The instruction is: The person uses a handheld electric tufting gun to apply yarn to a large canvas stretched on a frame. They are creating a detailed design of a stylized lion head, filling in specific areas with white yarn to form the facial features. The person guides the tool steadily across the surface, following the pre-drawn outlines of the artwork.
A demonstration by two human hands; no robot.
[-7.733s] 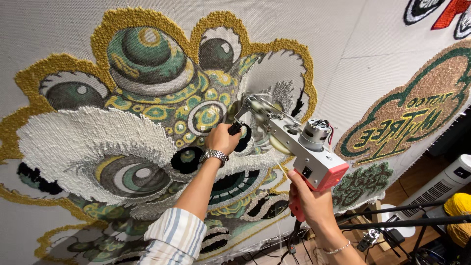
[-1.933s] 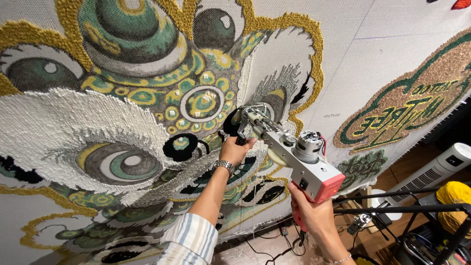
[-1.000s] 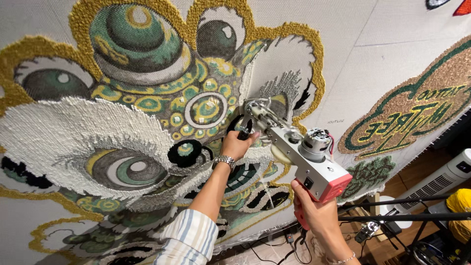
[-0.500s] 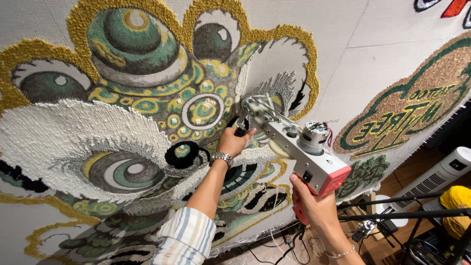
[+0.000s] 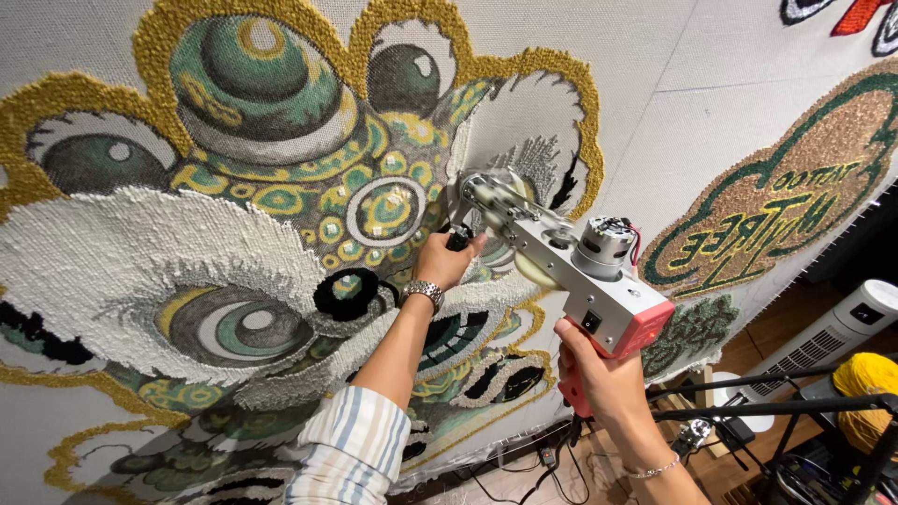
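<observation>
Head view: a stretched tufting cloth bearing a green-gold lion fills the room's wall. Left hand clenches the tufting gun's black front handle; right hand grasps its red grip.

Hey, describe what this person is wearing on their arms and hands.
The left hand is bare, with a silver metal wristwatch and a rolled sleeve striped white, blue and tan. The right hand is bare too, with a thin silver chain bracelet and no sleeve showing.

1 head camera looks close at the tufted cloth, slightly upward.
</observation>
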